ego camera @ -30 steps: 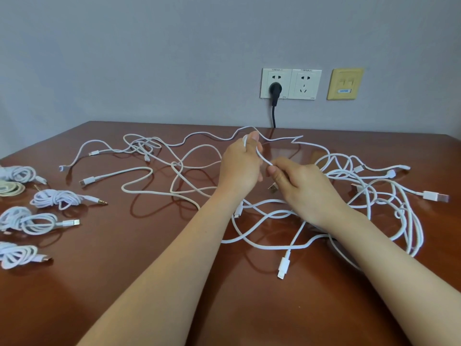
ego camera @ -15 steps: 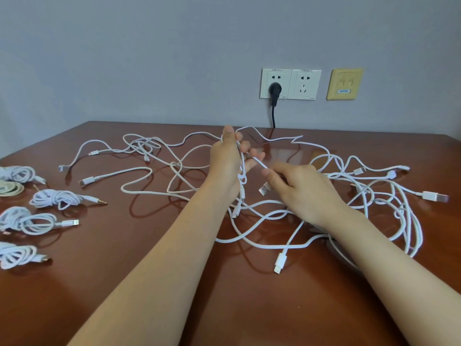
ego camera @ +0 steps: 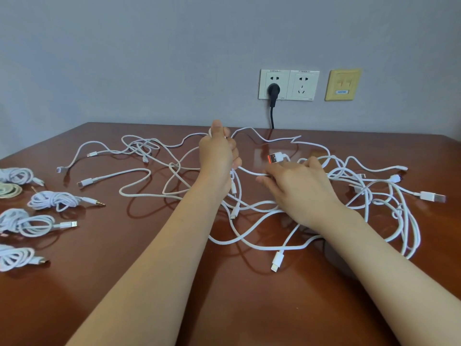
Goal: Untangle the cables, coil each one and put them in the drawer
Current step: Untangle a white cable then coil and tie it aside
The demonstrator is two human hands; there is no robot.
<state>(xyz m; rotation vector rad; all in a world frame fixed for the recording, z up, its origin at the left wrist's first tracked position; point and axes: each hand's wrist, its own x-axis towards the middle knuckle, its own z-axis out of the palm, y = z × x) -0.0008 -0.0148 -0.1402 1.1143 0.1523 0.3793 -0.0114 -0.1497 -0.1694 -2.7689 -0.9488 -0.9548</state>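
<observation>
A white cable (ego camera: 249, 172) is stretched in the air between the two hands, above the middle of the table (ego camera: 124, 283). Its loops are grasped in the left hand (ego camera: 218, 156), whose fingers are curled round them. One strand is passed over the top of the thumb, and short lengths with small plugs hang below the palm. The same cable is pinched by the right hand (ego camera: 296, 188) between thumb and forefinger, the other fingers being held nearly straight. A USB plug (ego camera: 275, 157) with a red insert is seen just beyond the right fingertips; whether it is touched by them cannot be told. The tangle (ego camera: 369, 193) of white cables is spread under and to the right of the right hand and reaches beneath both forearms. A flat white connector (ego camera: 277, 262) is laid between the forearms, nearer the right one. More loose cables (ego camera: 139, 146) are strewn to the left of the left hand and beyond it. Well to the left of the left forearm, five coiled bundles (ego camera: 53, 199) are set out on the table, one of them beige and one ended by an audio jack (ego camera: 96, 202). Beyond the hands, a pair of sockets (ego camera: 301, 84) is mounted on the grey wall (ego camera: 124, 58), with a black plug (ego camera: 273, 92) fitted in the left one. A yellow plate (ego camera: 343, 84) is fixed just to their right.
</observation>
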